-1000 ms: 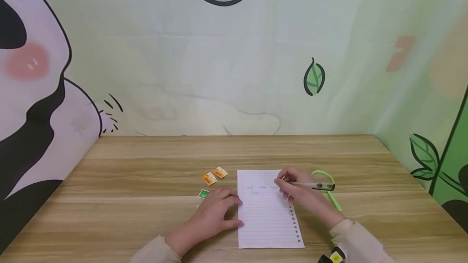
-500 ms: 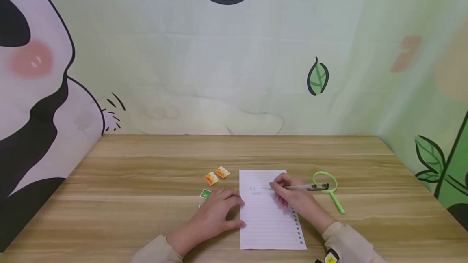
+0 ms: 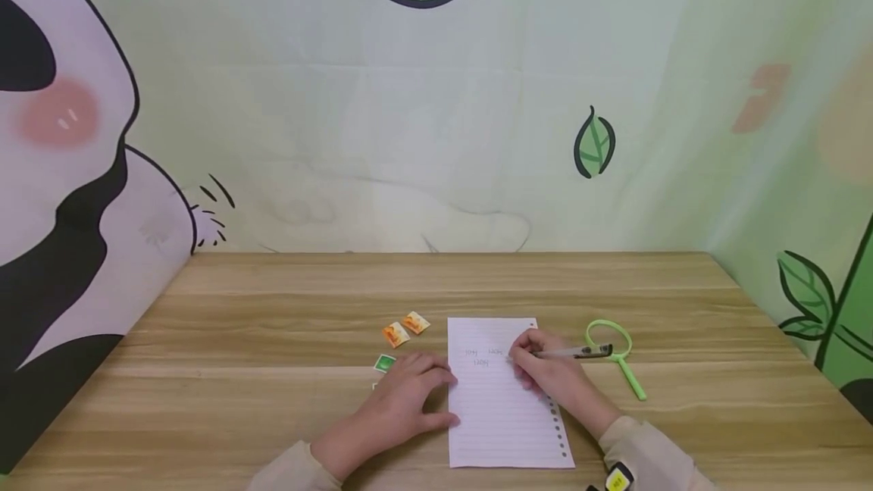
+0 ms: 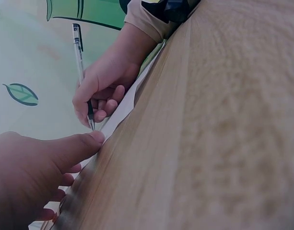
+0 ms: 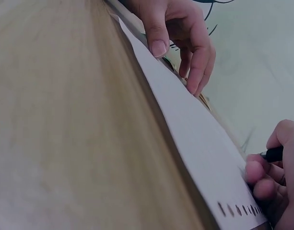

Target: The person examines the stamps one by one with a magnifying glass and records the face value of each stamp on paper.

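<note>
A lined sheet of paper with punched holes along one edge lies on the table, with a few short handwritten words near its far end. My right hand pinches a clear pen with a black cap end, its tip down at the paper and partly hidden by the fingers. My left hand rests at the sheet's left edge, thumb and fingertips touching it, fingers spread and loosely bent. In the left wrist view the pen stands steeply upright. The right wrist view shows the left thumb on the paper's edge.
Two small orange picture pieces and a green one lie beyond the left hand, which partly covers another. To the right of the paper is a green magnifying glass. Printed cloth hangs behind the wooden table.
The right hand with the pen has moved left and slightly nearer over the paper, uncovering the magnifying glass's ring. The left hand stays at the paper's edge; the head view has shifted slightly.
</note>
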### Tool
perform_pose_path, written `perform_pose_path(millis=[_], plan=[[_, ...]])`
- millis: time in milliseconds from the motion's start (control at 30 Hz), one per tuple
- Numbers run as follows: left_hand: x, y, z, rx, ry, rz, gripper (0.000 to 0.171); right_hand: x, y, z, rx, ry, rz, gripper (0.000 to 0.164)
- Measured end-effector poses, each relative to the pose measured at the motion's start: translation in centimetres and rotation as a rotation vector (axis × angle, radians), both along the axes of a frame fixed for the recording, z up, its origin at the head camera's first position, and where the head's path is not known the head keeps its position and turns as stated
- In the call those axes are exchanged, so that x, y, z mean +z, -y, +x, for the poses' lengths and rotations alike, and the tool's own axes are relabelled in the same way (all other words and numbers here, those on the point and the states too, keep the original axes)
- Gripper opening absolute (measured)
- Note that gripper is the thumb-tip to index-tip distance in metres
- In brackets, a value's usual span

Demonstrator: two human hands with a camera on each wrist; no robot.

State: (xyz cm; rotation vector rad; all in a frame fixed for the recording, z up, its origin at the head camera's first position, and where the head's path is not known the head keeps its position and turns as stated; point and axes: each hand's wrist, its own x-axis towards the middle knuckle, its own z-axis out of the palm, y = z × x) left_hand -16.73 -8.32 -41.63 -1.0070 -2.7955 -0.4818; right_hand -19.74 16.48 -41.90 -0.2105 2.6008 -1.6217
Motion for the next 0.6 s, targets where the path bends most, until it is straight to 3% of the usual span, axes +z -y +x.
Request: perform_pose_path(millis=[167,600], plan=[[0.13,-0.01,0.05,-0.004,-0.008,0.004,0.045,-0.36,0.11,-0.05,-0.044,-0.020,0.015,0.009],[0.25,0.00,0.03,-0.001,0.003,0.007,0.044,-0.53,0.23,-0.08,-0.036,-0.031,0.022,0.008]])
